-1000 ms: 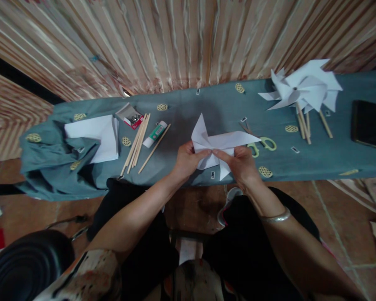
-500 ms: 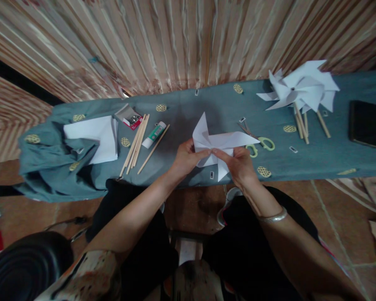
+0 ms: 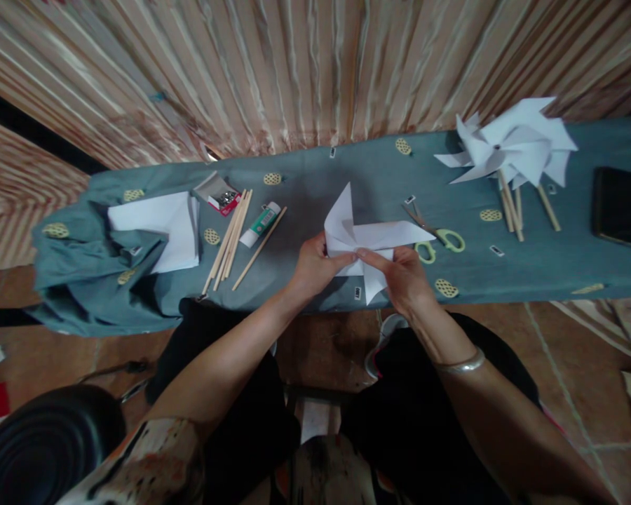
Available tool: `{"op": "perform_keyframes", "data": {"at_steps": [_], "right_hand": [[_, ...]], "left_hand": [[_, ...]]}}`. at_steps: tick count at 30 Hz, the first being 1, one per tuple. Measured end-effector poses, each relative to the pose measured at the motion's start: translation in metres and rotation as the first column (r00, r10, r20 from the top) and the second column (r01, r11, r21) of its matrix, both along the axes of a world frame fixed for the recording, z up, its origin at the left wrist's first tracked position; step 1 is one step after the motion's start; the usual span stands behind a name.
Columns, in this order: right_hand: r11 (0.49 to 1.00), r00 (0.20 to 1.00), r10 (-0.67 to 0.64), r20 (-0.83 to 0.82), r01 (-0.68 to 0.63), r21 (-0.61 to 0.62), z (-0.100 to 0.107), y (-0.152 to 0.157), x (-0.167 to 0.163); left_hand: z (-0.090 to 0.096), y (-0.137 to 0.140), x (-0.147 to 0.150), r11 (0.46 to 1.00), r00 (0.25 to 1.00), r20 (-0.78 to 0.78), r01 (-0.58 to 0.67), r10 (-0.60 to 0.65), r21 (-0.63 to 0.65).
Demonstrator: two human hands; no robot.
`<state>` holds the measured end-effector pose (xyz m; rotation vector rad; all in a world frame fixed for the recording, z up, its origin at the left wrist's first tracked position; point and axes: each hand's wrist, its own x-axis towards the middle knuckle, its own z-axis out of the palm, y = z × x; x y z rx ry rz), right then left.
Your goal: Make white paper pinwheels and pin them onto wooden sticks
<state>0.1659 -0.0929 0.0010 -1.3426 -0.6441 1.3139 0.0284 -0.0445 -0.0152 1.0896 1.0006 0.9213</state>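
A white paper pinwheel (image 3: pixel 374 236), its blades folded, is held over the cloth-covered table between both hands. My left hand (image 3: pixel 315 264) grips its left side, thumb pressed near the centre. From the right, my right hand (image 3: pixel 404 275) pinches it, with that thumb meeting the other at the middle. Fingers underneath the paper are hidden. Just right of my right hand lie scissors (image 3: pixel 442 237) with light green handles. Several finished pinwheels (image 3: pixel 526 140) on wooden sticks (image 3: pixel 511 207) lie together at the table's right part.
On the left are a stack of white paper (image 3: pixel 176 235), several wooden sticks (image 3: pixel 228 242), a glue tube (image 3: pixel 260 224) and a small open box (image 3: pixel 221 194) of metal bits. A dark phone (image 3: pixel 621 207) lies far right. Behind the table (image 3: pixel 305 189) hangs a striped curtain (image 3: pixel 305 70).
Both hands keep hold of the pinwheel in nearly the same place. The view has shifted slightly; the paper's upper-left blade stands a little differently.
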Motion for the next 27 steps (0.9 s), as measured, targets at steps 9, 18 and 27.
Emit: {"op": "perform_keyframes", "data": {"at_steps": [9,18,27], "right_hand": [[0.998,0.998,-0.053,0.042,0.051,0.027,-0.003,-0.001,-0.001],[0.994,0.998,0.050,-0.039,-0.046,0.101,0.000,-0.002,0.004],[0.979,0.993,-0.077,-0.092,0.093,0.179,0.002,0.001,0.008]], "left_hand": [[0.007,-0.001,-0.001,0.997,0.994,0.107,0.007,0.000,-0.070],[0.015,0.003,-0.001,0.987,0.982,0.173,-0.055,0.081,-0.151],[0.028,0.008,-0.005,0.969,0.961,0.189,-0.167,0.201,-0.179]]}}
